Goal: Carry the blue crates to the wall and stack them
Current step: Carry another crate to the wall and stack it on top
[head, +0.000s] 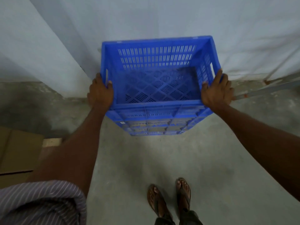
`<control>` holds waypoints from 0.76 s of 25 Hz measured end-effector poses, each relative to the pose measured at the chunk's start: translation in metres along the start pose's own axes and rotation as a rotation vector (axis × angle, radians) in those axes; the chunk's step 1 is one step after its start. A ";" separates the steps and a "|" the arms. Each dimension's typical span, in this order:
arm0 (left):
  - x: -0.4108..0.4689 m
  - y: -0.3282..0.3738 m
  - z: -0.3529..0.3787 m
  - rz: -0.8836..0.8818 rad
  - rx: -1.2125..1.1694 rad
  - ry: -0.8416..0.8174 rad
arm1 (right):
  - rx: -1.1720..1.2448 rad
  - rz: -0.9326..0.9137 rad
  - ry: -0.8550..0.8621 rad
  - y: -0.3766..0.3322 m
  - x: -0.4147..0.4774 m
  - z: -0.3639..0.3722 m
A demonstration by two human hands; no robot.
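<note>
We judge this to be the placing step: the blue crate [155, 59] is at the wall [162, 18], its far side close to the pale surface, and we hold it by its two short ends. Our left hand [100, 92] grips the left rim with its thumb [109, 82] hooked over the edge into the crate and the other fingers wrapped down the outside; our right hand [216, 91] mirrors this on the right rim, thumb [204, 84] inside and fingers running along the outer wall just below the handle slot. Both hands are closed on the crate, so it lies between our palms, open side up and roughly level, with nothing inside it. Below the near rim we see more ribbed blue panels reaching down toward the concrete floor [162, 159]; we cannot tell whether these are this crate's own outer wall or another crate already under it, nor whether the load rests on anything yet. If it is unsupported, the next move calls for lowering it squarely so the corners line up, then freeing the thumbs before the fingers so nothing gets pinched. If it is seated, we need only let go and step back. Our sandalled feet [168, 200] stand well clear of it, and the metal bars [267, 88] leaning at the right lie near our right hand, so we should draw that arm straight back.
</note>
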State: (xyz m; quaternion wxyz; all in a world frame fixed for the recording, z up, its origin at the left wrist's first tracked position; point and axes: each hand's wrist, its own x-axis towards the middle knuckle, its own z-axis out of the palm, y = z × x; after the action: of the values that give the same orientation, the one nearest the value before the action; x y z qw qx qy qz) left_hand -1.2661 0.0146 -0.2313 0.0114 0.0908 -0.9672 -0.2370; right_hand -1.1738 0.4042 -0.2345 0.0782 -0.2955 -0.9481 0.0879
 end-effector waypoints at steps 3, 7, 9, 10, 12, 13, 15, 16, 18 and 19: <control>-0.038 -0.009 -0.007 0.013 -0.044 0.037 | 0.013 -0.011 -0.005 -0.002 -0.037 -0.012; -0.111 -0.024 -0.030 -0.109 -0.226 0.055 | 0.091 -0.049 -0.154 -0.001 -0.098 -0.055; -0.148 -0.024 -0.047 -0.161 -0.341 0.084 | 0.207 -0.102 -0.145 -0.001 -0.120 -0.085; -0.167 -0.020 -0.056 -0.177 -0.435 0.115 | 0.287 -0.132 -0.143 0.001 -0.130 -0.097; -0.215 -0.006 -0.080 -0.177 -0.607 0.185 | 0.481 -0.184 -0.192 0.006 -0.153 -0.125; -0.243 0.002 -0.094 -0.164 -0.661 0.222 | 0.572 -0.205 -0.238 0.010 -0.165 -0.139; -0.303 0.017 -0.121 -0.129 -0.753 0.304 | 0.696 -0.244 -0.343 0.018 -0.197 -0.169; -0.337 0.024 -0.135 -0.129 -0.794 0.333 | 0.736 -0.268 -0.406 0.024 -0.219 -0.185; -0.402 0.034 -0.157 -0.139 -0.851 0.371 | 0.806 -0.302 -0.499 0.037 -0.266 -0.210; -0.436 0.037 -0.166 -0.144 -0.878 0.381 | 0.843 -0.313 -0.529 0.044 -0.293 -0.223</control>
State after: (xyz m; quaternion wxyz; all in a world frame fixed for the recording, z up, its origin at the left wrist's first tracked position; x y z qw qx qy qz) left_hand -0.8325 0.0500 -0.0575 0.2092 0.1858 -0.7478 -0.6021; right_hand -0.8666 0.2987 -0.0558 -0.0396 -0.0609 -0.8506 0.5207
